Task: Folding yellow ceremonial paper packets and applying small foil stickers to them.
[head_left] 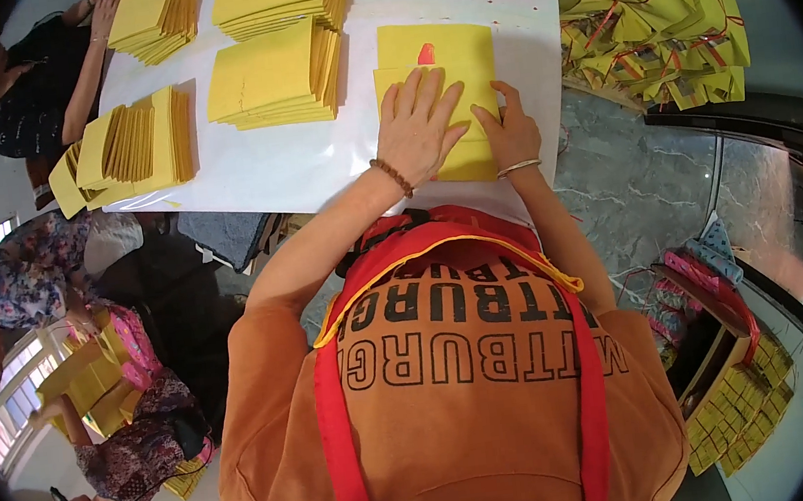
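Note:
On the white-covered table before me lies yellow folded paper (458,44), its layers slightly offset, with a small red mark near the top. My left hand (422,123) presses flat on it, fingers spread and pointing away from me, a beaded bracelet at the wrist. At the paper's right edge rests my right hand (512,129), thumb and forefinger apart, the thumb on the paper. A bangle circles that wrist. Whether the right fingers reach under the edge is hidden.
Stacks of folded yellow paper (270,73) stand to the left on the white table (256,168). Yellow bundles tied with red string (651,19) are heaped off the right side. A person (33,94) works at the far left; others sit lower left. Packed yellow bundles (741,406) sit lower right.

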Demonstrator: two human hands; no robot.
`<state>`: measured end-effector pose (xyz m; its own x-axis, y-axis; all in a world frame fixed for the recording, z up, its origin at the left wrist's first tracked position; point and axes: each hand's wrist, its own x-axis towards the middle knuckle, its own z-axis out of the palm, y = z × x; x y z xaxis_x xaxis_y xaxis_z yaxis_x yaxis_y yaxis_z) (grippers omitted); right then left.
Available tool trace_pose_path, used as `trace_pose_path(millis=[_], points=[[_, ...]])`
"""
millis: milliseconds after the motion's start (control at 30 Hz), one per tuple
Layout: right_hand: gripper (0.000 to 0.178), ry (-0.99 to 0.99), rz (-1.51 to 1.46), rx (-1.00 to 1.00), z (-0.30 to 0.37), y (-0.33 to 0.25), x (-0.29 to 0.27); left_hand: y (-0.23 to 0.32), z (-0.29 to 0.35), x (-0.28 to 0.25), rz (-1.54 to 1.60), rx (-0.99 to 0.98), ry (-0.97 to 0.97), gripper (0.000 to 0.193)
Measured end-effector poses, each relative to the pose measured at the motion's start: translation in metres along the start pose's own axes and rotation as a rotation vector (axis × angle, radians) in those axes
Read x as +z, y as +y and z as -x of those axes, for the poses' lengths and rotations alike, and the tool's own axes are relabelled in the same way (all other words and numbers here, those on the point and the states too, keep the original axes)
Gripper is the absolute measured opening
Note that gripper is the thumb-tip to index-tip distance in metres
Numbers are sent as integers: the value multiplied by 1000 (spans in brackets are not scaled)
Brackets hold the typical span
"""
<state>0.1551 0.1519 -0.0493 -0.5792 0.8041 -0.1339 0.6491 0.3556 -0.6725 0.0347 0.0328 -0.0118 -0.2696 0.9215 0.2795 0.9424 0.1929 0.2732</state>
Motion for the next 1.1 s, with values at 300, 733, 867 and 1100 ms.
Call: trace_pose_path(millis=[300, 733, 867, 1100], points=[[46, 154, 43, -149, 4, -9, -2, -19, 10, 39, -128, 28, -110, 53], [60, -25, 377, -557, -12, -8, 29, -35, 9, 34, 251, -66, -172, 50], [57, -9, 557, -532, -11, -15, 28, -43, 9, -1, 414, 54, -33, 57], [56, -8, 581, -553, -12, -16, 28, -50, 25, 11, 60, 130, -250, 72]])
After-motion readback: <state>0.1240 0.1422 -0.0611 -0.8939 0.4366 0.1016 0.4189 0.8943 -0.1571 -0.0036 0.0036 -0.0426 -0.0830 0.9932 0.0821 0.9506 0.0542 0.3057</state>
